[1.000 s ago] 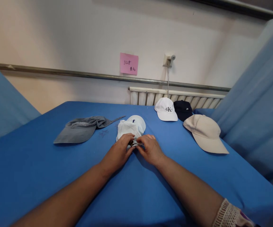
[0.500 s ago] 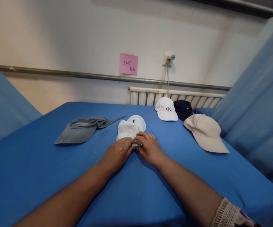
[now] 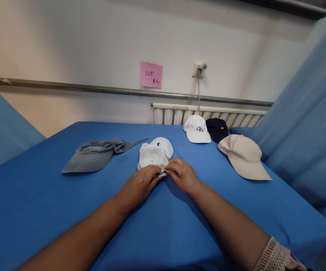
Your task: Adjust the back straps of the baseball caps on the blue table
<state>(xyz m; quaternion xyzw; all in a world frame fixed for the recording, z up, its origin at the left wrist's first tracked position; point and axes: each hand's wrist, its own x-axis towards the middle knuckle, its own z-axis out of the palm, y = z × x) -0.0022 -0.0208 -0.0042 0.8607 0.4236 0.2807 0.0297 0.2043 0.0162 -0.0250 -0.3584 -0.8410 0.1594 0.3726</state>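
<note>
A pale, whitish baseball cap (image 3: 151, 156) with a small dark emblem lies in the middle of the blue-covered table (image 3: 163, 226), its brim pointing away from me. My left hand (image 3: 140, 184) pinches the near edge of this cap, at the back strap. From the other side my right hand (image 3: 183, 175) pinches the same strap area between thumb and fingertips. The hands almost meet there, and the fingers partly hide the strap. To the left rests a grey cap (image 3: 91, 160), with its own strap stretched out toward the pale cap.
Back right stand a white cap (image 3: 197, 130) with dark letters, a navy cap (image 3: 217, 130) partly behind it and a beige cap (image 3: 246, 156). A radiator (image 3: 176, 116) and metal rail (image 3: 95, 89) run along the wall. Blue curtains (image 3: 301, 131) hang at both sides.
My right hand's fingers have drawn into a tighter pinch at the strap, and the shiny piece seen between the hands is now mostly covered. The view has shifted slightly.
</note>
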